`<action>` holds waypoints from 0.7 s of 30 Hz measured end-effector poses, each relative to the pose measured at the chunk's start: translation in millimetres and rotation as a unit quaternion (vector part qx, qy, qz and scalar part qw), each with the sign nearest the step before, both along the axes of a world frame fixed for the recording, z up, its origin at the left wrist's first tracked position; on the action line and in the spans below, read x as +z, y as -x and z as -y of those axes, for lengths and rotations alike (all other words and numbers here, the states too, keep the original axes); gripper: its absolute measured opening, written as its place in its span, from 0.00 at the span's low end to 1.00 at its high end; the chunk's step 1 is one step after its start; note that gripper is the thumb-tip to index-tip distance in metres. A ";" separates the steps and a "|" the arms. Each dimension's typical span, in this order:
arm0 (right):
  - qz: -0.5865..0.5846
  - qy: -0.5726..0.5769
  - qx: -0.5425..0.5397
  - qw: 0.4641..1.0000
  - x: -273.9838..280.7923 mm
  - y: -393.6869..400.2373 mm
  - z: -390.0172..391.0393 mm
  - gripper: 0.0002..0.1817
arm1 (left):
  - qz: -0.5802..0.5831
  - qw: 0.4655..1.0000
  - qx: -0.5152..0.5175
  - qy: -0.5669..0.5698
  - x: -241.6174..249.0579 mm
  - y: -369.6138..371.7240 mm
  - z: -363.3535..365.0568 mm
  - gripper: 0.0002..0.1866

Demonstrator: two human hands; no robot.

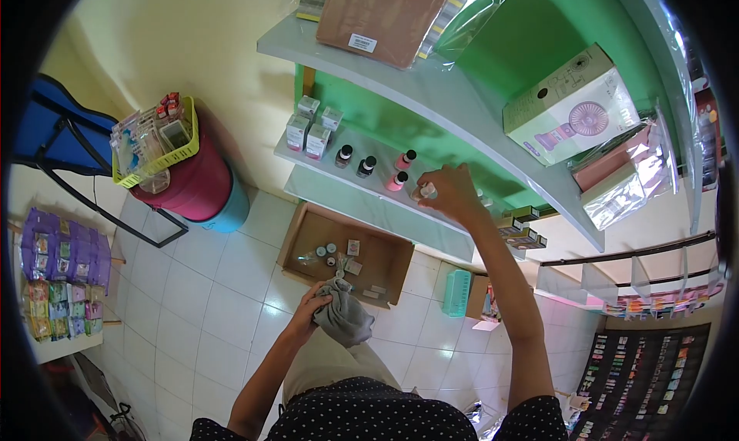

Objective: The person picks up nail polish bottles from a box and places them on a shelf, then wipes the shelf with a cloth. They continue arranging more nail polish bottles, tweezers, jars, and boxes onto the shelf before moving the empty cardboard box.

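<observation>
My left hand [310, 304] is closed round a bunched grey cloth [343, 315], above the front edge of an open cardboard box [308, 229]. Up at the middle shelf [289, 145], my right hand [440, 191] pinches a small pale bottle [426, 190]. Just left of it stand two pink bottles with black caps [396, 181]. Two dark bottles [366, 166] are farther left, beside several small white boxes [316, 141]. Small jars [331, 248] and little cartons [353, 247] lie inside the cardboard box.
Overhead, the upper shelf [431, 95] holds a fan box [573, 106] and wrapped packages. Small dark boxes [526, 238] sit right of my right hand. A yellow basket [158, 160] tops a red drum [196, 191] at left. A teal basket [456, 292] rests on the floor.
</observation>
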State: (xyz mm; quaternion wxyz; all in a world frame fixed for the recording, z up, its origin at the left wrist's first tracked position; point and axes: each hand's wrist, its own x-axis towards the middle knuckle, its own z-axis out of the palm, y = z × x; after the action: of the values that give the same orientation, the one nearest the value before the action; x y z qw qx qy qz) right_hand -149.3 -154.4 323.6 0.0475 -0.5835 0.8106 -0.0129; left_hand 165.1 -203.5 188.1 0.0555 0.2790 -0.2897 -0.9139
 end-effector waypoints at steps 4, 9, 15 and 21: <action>0.004 -0.011 -0.021 1.000 -4.9 1.9 5.6 0.13 | -0.002 1.000 0.004 -0.005 1.3 0.2 0.9 0.21; 0.011 0.000 -0.017 1.000 -5.3 1.6 5.8 0.12 | 0.011 1.000 -0.002 -0.007 3.0 0.0 0.3 0.21; 0.004 0.023 -0.010 1.000 -5.0 -1.5 5.3 0.11 | 0.010 1.000 -0.005 -0.006 4.2 2.1 -0.8 0.21; 0.003 0.031 -0.011 0.999 -7.7 0.1 5.3 0.12 | 0.006 1.000 0.003 -0.009 0.0 0.6 -2.6 0.20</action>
State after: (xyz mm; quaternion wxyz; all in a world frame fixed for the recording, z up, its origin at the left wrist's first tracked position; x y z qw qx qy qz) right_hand -149.4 -159.7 315.9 0.0313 -0.5760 0.8158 -0.0405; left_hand 164.6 -200.9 188.1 0.0535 0.2859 -0.2810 -0.9145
